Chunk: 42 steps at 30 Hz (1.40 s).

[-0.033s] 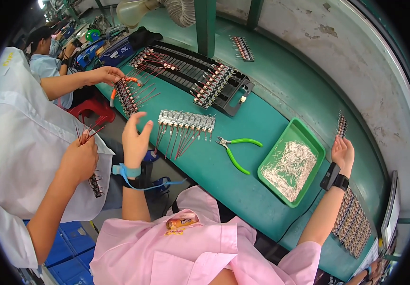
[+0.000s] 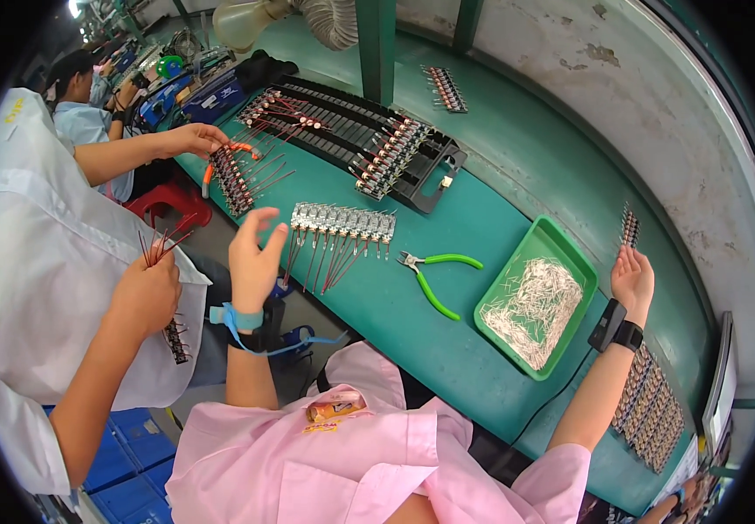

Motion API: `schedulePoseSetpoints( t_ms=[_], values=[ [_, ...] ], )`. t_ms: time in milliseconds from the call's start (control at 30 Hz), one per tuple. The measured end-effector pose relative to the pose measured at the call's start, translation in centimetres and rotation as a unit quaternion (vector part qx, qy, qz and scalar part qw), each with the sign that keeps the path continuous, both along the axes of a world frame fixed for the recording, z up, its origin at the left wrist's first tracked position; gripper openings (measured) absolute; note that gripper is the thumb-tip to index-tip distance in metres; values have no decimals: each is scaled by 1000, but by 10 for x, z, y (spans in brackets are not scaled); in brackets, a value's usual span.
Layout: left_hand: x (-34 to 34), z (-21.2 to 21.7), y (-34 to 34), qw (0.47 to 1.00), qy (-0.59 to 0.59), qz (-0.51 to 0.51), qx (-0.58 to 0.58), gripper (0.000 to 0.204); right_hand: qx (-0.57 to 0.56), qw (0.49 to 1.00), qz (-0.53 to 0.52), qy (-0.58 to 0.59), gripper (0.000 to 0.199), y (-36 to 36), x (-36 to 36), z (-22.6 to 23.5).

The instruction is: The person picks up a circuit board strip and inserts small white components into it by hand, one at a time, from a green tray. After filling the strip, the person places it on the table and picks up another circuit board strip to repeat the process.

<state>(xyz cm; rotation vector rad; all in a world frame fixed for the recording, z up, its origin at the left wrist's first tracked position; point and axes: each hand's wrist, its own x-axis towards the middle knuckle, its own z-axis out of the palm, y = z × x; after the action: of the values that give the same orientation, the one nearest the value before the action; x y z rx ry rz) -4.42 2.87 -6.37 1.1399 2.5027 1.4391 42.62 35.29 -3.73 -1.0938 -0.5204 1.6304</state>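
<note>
My left hand (image 2: 253, 260) is raised at the near edge of the bench, empty, its fingers and thumb apart. Just right of it lies a strip of small metal-cased electronic parts (image 2: 342, 223) with dark red wire leads toward me. Far to the right, the fingers of my right hand (image 2: 633, 278) close on the near end of another strip of small components (image 2: 629, 227); the grip itself is partly hidden. Green-handled cutters (image 2: 437, 272) lie with their jaws toward the wired strip. Between them and my right arm sits a green tray (image 2: 491, 325) holding many short pale pieces.
A co-worker's hands (image 2: 146, 293) at my left hold component strips. Beyond the wired strip is a black rack (image 2: 430, 192) bearing more strips. Component panels (image 2: 648, 410) lie beside my right forearm. A green post (image 2: 376, 52) stands behind the rack. A blue cord hangs from my left wristband (image 2: 246, 319).
My left hand has shifted very slightly to the right. My right hand and the things on the bench look the same.
</note>
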Motion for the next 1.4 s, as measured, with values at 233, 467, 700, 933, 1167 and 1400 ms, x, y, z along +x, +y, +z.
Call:
schedulePoseSetpoints(
  t_ms=[233, 467, 700, 933, 1167, 1400],
  values=[
    [86, 13, 13, 938, -147, -314, 7, 12, 283, 931, 204, -104, 26, -133, -71, 66],
    [103, -17, 14, 910, -246, -332, 1, 10, 230, 682, 647, -252, 24, -266, -54, 56],
    [107, -38, 21, 929, -235, -283, 39, 7, 137, 823, 436, -338, 19, -307, -38, -14],
    [108, -25, 29, 928, -281, -245, -8, 7, 110, 918, 262, -278, 14, -332, -18, -25],
    [127, -36, 32, 986, -45, -161, 10, 4, 81, 854, 350, -377, 12, -331, -26, -17],
    [134, -33, 34, 985, 70, -159, 17, 3, -60, 904, 329, -267, 7, -327, -3, -65]
  ],
)
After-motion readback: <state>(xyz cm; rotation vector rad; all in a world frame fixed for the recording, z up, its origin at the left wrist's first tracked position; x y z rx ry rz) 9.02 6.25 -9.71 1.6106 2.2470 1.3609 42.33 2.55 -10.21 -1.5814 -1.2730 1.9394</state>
